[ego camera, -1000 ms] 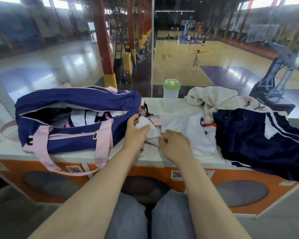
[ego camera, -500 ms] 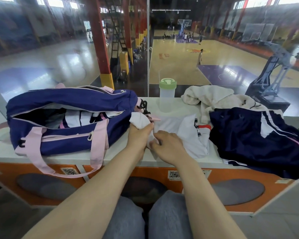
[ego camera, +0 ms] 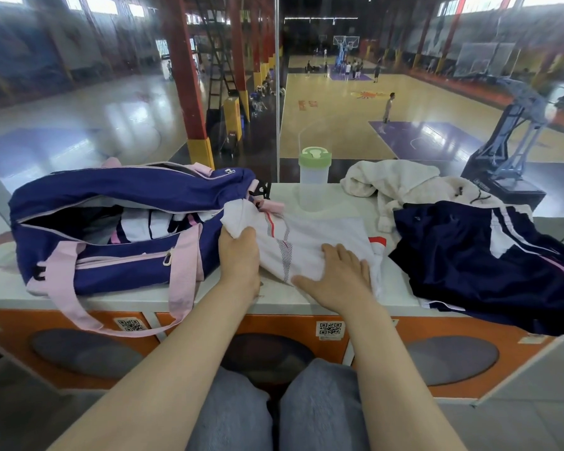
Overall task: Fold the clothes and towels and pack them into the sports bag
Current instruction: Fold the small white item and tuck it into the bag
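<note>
A white garment with red and grey stripes [ego camera: 310, 242] lies on the white counter [ego camera: 293, 297] in front of me. My left hand [ego camera: 238, 258] grips its left corner, lifted beside the bag. My right hand [ego camera: 339, 275] lies flat on the garment's near right part, fingers spread. The navy sports bag with pink straps [ego camera: 118, 222] sits at the left, unzipped, with folded white and navy clothes inside. A dark navy garment with white and pink stripes [ego camera: 489, 262] lies unfolded at the right. A cream towel [ego camera: 401, 183] is bunched behind it.
A clear bottle with a green lid [ego camera: 314, 177] stands at the back of the counter, behind the white garment. A glass pane rises right behind the counter, with a basketball hall beyond. My knees are under the counter's front edge.
My left hand has pulled the garment's corner up and left, showing its striped side. My right hand has opened and moved right to press flat on the cloth.
</note>
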### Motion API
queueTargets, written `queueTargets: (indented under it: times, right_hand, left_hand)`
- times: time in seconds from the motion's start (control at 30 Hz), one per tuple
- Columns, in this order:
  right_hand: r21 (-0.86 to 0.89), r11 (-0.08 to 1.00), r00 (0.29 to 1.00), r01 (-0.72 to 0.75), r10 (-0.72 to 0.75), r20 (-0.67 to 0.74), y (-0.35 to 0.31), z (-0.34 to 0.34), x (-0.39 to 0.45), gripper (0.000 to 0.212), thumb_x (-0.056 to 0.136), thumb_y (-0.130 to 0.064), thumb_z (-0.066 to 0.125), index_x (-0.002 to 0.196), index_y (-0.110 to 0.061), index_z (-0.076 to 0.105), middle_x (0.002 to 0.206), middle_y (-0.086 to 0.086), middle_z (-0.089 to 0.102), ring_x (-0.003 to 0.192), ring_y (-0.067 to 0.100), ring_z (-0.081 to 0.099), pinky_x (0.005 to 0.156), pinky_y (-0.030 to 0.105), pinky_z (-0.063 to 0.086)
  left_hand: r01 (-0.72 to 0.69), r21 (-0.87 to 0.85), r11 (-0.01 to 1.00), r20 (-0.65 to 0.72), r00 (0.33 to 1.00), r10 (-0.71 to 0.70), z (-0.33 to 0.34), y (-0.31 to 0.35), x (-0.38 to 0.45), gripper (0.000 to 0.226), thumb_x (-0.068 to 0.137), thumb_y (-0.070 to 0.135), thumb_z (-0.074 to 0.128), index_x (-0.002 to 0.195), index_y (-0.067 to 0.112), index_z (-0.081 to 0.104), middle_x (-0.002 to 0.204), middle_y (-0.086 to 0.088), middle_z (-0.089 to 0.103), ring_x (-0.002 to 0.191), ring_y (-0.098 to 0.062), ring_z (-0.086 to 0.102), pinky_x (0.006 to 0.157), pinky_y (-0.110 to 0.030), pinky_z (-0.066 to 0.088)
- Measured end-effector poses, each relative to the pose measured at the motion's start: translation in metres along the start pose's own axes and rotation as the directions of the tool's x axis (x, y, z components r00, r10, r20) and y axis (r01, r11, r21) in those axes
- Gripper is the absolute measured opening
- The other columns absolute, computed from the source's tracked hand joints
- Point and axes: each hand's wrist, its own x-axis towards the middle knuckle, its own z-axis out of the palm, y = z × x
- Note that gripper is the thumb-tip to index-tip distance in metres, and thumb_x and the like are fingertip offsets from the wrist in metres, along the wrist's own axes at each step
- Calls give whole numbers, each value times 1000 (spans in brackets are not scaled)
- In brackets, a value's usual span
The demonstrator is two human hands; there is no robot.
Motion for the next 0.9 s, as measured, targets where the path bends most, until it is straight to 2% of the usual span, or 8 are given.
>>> queueTargets:
  times: [0.17,0.27,0.37,0.43,0.57,0.73,0.8,0.9]
  right_hand:
    - [280,956,995,86,-94,17,-4,-3,-1,86,80,-70,52,149,-24,28,155,1,33,141,23,32,115,42,25]
    - [746,666,998,18,37,-58,-2,-11,-4,53,94,-38,55,143,-25,40,144,-1,47,127,15,47,104,33,40]
    - [938,347,942,9,311,-124,3,-16,-3,33,97,-12,45,128,-16,54,127,5,59,110,17,58,94,35,52]
    - [985,168,903,49,413,-116,5,-20,-4,30,96,-6,42,121,-11,57,116,7,63,102,19,61,89,35,56]
    - [960,270,802,75,555,-219,15,-20,-2,26,94,-12,44,114,-15,61,98,-12,61,101,17,60,93,37,50]
    - [959,282,773,-21,613,-164,28,-21,2,26,96,-29,49,116,-14,56,108,0,62,102,20,58,91,37,47]
    - [951,305,789,-50,596,-149,31,-22,1,30,94,-26,52,121,-13,54,111,2,61,103,21,57,90,35,46]
    - [921,382,833,-79,533,-149,32,-20,1,33,93,-22,53,125,-15,49,112,1,57,101,18,54,85,31,42]
  left_hand:
    - [-272,133,953,44,962,269,4,14,-16,40,95,11,49,134,22,52,125,5,59,112,-6,56,101,-31,46]
    - [-515,200,833,242,850,468,8,17,-26,35,98,7,48,132,13,53,115,12,58,99,18,53,94,-8,42]
    - [-673,233,702,501,702,506,17,12,-35,52,91,-3,51,138,19,49,127,12,56,115,9,51,98,-10,39]
    - [-779,306,548,687,579,439,26,4,-38,65,84,-11,52,142,19,46,144,3,49,134,-8,41,112,-23,32]
    - [-947,307,92,918,320,234,45,-16,-38,63,81,-2,57,139,19,50,148,-2,46,139,-18,35,118,-40,22]
    - [-924,302,-234,933,336,-125,49,-27,-37,68,86,25,57,149,26,32,158,-1,28,145,-20,22,120,-40,7]
    - [-933,310,-184,904,350,-246,49,-24,-40,76,84,42,49,153,25,21,162,-3,18,149,-22,12,121,-40,2]
    - [-902,403,155,904,365,-225,45,-14,-40,76,76,51,37,149,28,33,156,2,33,147,-13,17,120,-37,-4]
